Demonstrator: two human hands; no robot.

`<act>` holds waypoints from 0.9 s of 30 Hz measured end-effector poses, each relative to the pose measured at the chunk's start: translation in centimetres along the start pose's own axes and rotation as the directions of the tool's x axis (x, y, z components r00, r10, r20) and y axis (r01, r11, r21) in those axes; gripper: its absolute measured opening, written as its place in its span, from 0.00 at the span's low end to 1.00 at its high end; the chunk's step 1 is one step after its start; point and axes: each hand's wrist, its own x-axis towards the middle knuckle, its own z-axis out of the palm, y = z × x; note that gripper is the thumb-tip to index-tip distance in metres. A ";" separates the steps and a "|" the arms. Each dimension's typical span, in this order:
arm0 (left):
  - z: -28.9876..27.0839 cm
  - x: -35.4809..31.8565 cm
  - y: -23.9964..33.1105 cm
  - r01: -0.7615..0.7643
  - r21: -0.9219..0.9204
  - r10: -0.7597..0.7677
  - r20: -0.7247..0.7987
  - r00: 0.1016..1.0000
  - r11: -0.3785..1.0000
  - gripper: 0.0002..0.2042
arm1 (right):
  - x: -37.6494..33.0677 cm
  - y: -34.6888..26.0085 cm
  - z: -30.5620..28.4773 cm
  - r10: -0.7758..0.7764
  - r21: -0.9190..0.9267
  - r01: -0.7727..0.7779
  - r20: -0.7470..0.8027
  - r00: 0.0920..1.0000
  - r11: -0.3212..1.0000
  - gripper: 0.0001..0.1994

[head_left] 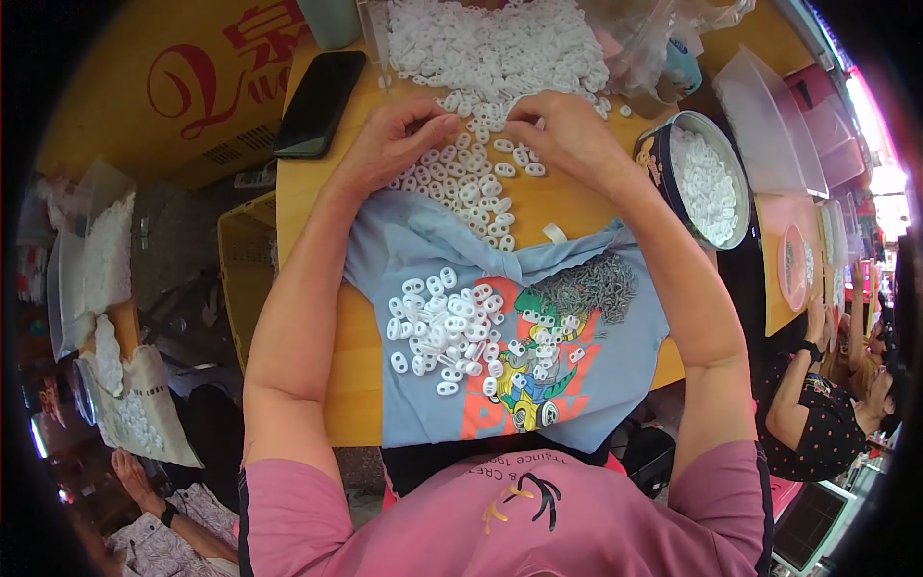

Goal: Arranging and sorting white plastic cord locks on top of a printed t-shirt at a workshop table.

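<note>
Pink shirt [500,519]: worn by the person, seen at the lower edge, just below the blue cloth.
Blue cloth [413,260]: a light blue printed garment spread flat on the tabletop [317,183]; taken as the landmark for all places below.
On the cloth, left part: a loose heap of white plastic rings [437,327] is laid there.
On the cloth, right part: a small mound of thin metal pins [591,287] is seen, just beside the rings.
Above the cloth: a scattered trail of white rings [476,183] runs up to a large white pile [490,43] at the far edge of the tabletop.
Left hand [389,144]: placed above the cloth's upper left corner; fingers curled and pinched together at the edge of the trail, apparently on a white ring, though the piece itself cannot be made out.
Right hand [567,135]: placed above the cloth's upper right part; fingers bent down and pinched in the same way, close to the left hand's fingertips; what is gripped cannot be told.
Right of the cloth: a round tin [663,159] filled with white rings is set at the tabletop's edge.
Upper left of the cloth: a black phone [319,101] is laid flat.
Left of the cloth: a yellow crate [245,274] is seen below the tabletop's edge.
Far right of the cloth: another person in a dotted dark top [817,433] is seated.
</note>
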 end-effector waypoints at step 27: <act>0.0 0.1 -0.5 -0.005 -0.023 0.004 -0.004 1.000 1.000 0.12 | -0.3 2.6 0.2 -0.285 -0.175 0.262 -0.120 0.951 0.949 0.14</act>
